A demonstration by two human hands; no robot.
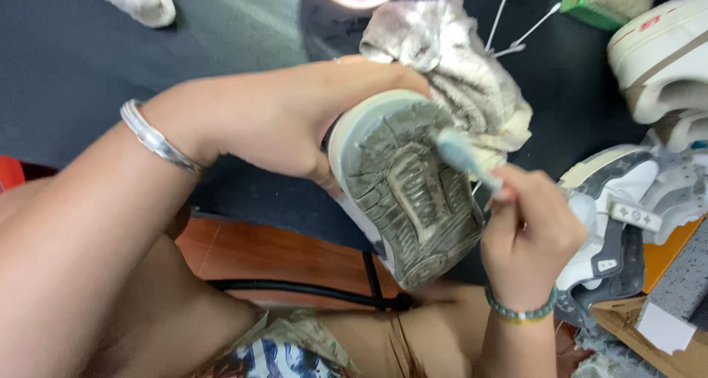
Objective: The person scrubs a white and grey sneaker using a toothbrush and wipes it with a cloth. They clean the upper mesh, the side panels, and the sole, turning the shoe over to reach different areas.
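Shoe (405, 193): sole up, centre frame, between both hands.
Left hand (287, 120): at 9 o'clock of the shoe, clamped round its heel.
Right hand (527, 234): at 3 o'clock, closed on a toothbrush (464, 157), bristles on the sole.
Rag (450, 61): at 12 o'clock, behind the shoe.

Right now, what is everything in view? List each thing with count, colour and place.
shoe: one, dirty grey sole up, centre, in left hand
toothbrush: one, pale blue, on the sole, in right hand
rag: one, grimy white, behind shoe
cotton swabs: several, white, top
sneakers: two or more, grey-white, right
mat: dark, underneath
bracelets: silver left wrist, green beads right wrist
hands: left, right
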